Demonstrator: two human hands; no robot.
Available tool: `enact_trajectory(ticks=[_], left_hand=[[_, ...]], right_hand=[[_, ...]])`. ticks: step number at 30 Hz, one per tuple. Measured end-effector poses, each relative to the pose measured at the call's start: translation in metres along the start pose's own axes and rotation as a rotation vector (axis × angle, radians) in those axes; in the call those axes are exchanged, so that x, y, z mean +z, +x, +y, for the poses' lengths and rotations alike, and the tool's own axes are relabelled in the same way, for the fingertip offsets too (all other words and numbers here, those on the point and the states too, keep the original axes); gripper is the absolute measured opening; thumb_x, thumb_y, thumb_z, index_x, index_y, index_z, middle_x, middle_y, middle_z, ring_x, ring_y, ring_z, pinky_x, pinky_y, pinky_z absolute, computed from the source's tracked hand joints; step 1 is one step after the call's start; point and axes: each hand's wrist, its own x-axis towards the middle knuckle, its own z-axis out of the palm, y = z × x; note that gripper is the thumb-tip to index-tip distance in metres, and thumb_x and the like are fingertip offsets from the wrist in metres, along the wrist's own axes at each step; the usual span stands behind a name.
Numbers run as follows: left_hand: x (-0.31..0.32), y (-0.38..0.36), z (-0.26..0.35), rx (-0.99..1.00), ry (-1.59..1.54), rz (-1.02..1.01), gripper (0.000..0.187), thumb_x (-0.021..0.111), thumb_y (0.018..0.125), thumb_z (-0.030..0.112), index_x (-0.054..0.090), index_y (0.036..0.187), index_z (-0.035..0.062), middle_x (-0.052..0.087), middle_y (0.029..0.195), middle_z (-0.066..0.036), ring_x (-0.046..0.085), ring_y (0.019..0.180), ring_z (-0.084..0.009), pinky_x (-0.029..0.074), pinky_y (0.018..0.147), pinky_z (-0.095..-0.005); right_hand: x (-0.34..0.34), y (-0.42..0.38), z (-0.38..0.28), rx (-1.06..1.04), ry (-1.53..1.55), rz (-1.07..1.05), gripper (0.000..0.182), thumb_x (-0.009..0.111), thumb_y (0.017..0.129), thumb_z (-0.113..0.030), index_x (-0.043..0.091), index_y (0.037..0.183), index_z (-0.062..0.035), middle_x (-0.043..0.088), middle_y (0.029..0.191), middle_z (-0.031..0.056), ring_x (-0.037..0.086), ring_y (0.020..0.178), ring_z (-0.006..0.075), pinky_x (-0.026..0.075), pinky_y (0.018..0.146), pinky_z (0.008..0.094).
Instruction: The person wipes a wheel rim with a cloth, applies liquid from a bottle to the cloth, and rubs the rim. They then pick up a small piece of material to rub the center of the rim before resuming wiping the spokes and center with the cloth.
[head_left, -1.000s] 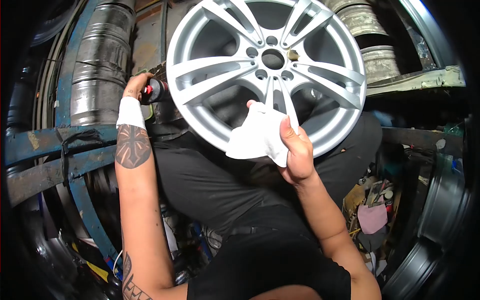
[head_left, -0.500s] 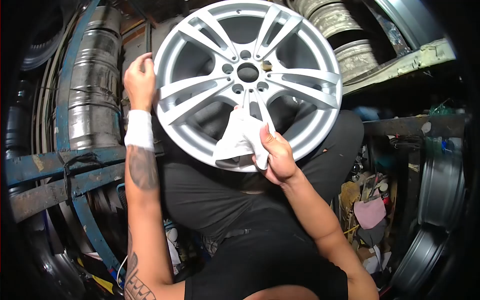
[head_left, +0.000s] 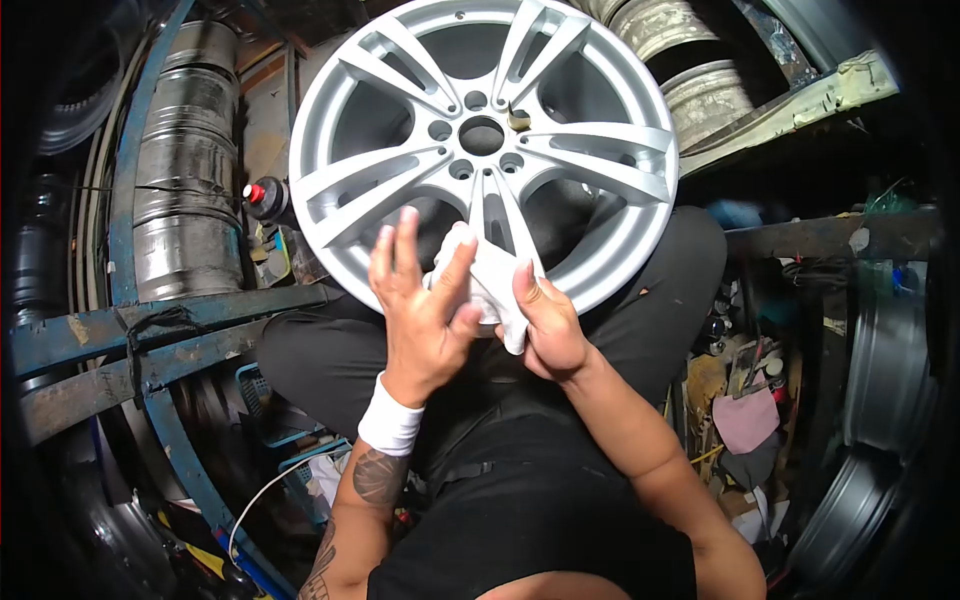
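A silver alloy wheel (head_left: 560,150) with paired spokes stands tilted on my lap, face toward me. My right hand (head_left: 545,325) pinches a white cloth (head_left: 488,275) against the wheel's lower spokes. My left hand (head_left: 420,305), a white wristband below it, lies over the lower rim with fingers spread, its fingertips touching the cloth. A dark spray can with a red nozzle (head_left: 265,198) stands apart at the left of the wheel.
Stacked bare metal rims (head_left: 185,160) fill the left behind a blue steel rack (head_left: 120,320). More rims (head_left: 700,70) sit at the top right and a dark wheel (head_left: 870,470) at the lower right. Cluttered scraps and papers (head_left: 745,420) lie on the floor to the right.
My left hand has left the wheel's left rim and come down to the cloth at the lower spokes. The spray can stands by itself at the left. My right hand stays on the cloth.
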Motion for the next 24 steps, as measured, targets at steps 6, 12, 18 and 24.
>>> enact_trajectory(ticks=[6,12,18,24], left_hand=[[0.000,0.001,0.011,0.022,0.198,-0.014,0.049,0.040,0.103,0.062,0.072,0.130,0.0359,0.034,0.163,-0.018,0.026,0.146,-0.0396,0.014,0.119,-0.0566],[0.016,0.000,0.011,-0.001,0.137,0.036,0.049,0.042,0.105,0.056,0.071,0.133,0.0284,0.039,0.157,-0.014,0.036,0.135,-0.0356,0.021,0.113,-0.0547],[0.026,-0.002,0.021,-0.209,-0.178,0.113,0.032,0.067,0.097,0.020,0.072,0.128,0.0141,0.067,0.111,-0.006,0.053,0.101,-0.0260,0.036,0.095,-0.0390],[0.047,-0.012,0.055,-0.143,-0.285,0.123,0.023,0.069,0.084,0.003,0.070,0.106,-0.0006,0.064,0.101,-0.012,0.056,0.090,-0.0318,0.043,0.086,-0.0407]], right_hand=[[0.001,-0.003,0.006,-0.014,0.039,0.049,0.060,0.033,0.112,-0.044,0.042,0.150,0.0011,0.058,0.137,0.0095,0.057,0.124,0.0163,0.046,0.104,0.0320],[-0.007,-0.010,0.001,-0.013,0.202,0.035,0.062,0.032,0.112,-0.046,0.043,0.149,0.0024,0.062,0.133,0.0078,0.059,0.120,0.0143,0.047,0.101,0.0297],[-0.006,-0.015,-0.002,-0.028,0.067,0.115,0.063,0.034,0.112,-0.044,0.038,0.152,0.0049,0.054,0.145,0.0132,0.053,0.133,0.0216,0.041,0.112,0.0359],[-0.008,-0.033,0.005,-0.139,-0.205,0.145,0.078,0.034,0.109,-0.051,0.016,0.161,0.0039,0.028,0.165,0.0166,0.034,0.150,0.0279,0.026,0.124,0.0413]])
